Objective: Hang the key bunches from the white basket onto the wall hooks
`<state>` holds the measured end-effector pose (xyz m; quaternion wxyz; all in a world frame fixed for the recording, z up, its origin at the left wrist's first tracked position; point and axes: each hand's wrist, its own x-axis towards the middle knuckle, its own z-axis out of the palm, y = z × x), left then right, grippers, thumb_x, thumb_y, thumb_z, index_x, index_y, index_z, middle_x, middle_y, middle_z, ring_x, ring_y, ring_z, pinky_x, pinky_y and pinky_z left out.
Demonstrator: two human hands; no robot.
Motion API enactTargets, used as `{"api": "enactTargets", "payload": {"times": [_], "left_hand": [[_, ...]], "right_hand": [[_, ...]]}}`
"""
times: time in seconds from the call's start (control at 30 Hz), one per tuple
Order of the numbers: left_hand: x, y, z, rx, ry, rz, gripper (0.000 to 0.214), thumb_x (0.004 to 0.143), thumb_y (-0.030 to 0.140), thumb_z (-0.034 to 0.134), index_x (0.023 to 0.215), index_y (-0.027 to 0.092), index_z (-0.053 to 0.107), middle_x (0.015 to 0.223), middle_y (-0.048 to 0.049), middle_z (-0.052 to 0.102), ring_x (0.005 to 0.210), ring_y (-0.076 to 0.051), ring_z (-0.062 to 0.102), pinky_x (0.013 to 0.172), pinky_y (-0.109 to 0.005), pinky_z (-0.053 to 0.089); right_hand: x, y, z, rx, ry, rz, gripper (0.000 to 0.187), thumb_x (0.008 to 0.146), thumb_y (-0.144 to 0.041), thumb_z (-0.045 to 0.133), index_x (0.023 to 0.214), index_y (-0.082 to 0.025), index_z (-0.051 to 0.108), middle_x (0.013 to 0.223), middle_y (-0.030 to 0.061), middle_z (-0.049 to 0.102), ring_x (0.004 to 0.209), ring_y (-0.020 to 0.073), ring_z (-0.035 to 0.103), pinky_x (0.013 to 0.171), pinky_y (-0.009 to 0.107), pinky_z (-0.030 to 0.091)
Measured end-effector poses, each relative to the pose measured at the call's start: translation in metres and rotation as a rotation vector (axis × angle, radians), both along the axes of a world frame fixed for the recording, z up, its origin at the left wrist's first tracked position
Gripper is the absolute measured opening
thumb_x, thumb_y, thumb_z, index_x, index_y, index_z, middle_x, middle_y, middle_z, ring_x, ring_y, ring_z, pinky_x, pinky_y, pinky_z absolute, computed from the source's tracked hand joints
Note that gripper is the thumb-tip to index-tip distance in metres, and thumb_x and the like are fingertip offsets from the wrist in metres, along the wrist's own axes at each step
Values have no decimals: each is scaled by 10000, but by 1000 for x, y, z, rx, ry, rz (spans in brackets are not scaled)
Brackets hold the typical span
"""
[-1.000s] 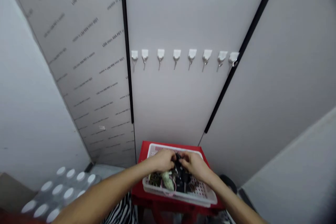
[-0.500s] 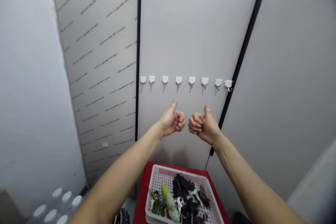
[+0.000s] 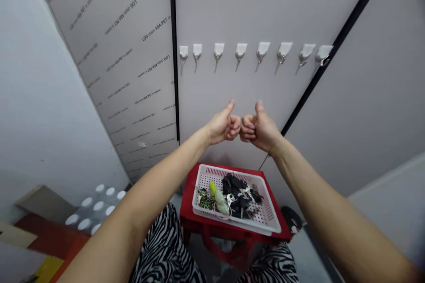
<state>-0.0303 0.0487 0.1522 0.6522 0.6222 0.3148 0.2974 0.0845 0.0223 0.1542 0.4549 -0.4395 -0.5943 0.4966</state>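
Observation:
My left hand [image 3: 225,127] is a closed fist with its thumb pointing up, and nothing shows in it. Facing it, my right hand [image 3: 260,129] makes the same thumb-up fist, also with nothing visible inside. The knuckles of the two fists meet or nearly meet. Below them a white plastic basket [image 3: 232,224] sits on a red cloth-covered stool [image 3: 191,192]. Inside the basket lie black keys and key fobs [image 3: 239,194], a pale green plush-like piece [image 3: 221,202] and a yellow-green piece [image 3: 213,188]. Above my hands runs a row of several white adhesive hooks [image 3: 241,48].
The hooks are fixed to a pale cabinet panel [image 3: 226,4] between dark vertical strips [image 3: 175,53]. White-capped bottles [image 3: 98,206] stand at the lower left beside cardboard pieces [image 3: 43,205]. A dark shoe-like object [image 3: 292,219] is right of the stool.
The view has tilted down, so the hooks sit higher and the whole basket and my patterned trouser legs show. My two fists have come closer together.

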Motion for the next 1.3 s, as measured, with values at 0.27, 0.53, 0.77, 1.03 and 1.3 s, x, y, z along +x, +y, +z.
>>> {"api": "enactTargets", "payload": {"times": [0.27, 0.53, 0.77, 1.03, 1.3], "left_hand": [[-21, -23, -133, 291, 348, 152, 221, 632, 316, 396, 547, 127, 473, 488, 21, 459, 480, -64, 414, 470, -175, 324], [-29, -32, -157, 511, 478, 49, 254, 630, 161, 325, 766, 146, 539, 762, -11, 560, 691, -103, 474, 627, -195, 359], [-44, -46, -151, 750, 487, -224, 302, 541, 83, 413, 806, 167, 531, 815, -8, 541, 796, -129, 433, 753, -220, 306], [-39, -43, -154, 390, 240, -15, 170, 587, 135, 438, 727, 131, 534, 703, -5, 526, 670, -112, 443, 637, -209, 342], [-29, -40, -145, -82, -183, 117, 222, 540, 124, 518, 761, 121, 523, 724, -10, 555, 690, -109, 480, 688, -229, 343]], "right_hand": [[21, -24, -111, 42, -702, -50, 313, 627, -424, 409, 479, -150, 441, 414, -44, 413, 391, 56, 340, 406, 184, 255], [15, -45, -131, 205, -856, -118, 175, 653, -286, 418, 662, -165, 544, 657, 11, 559, 608, 109, 475, 574, 218, 338], [-4, -77, -142, 339, -879, 61, 161, 651, -294, 451, 698, -183, 558, 775, 26, 543, 748, 140, 432, 676, 266, 324], [3, -76, -148, 328, -917, -30, 184, 621, -293, 494, 750, -165, 526, 781, 47, 520, 765, 163, 423, 682, 284, 325], [5, -73, -143, 303, -814, -30, 226, 623, -313, 491, 802, -179, 525, 835, 47, 520, 824, 166, 422, 732, 290, 320]]}}
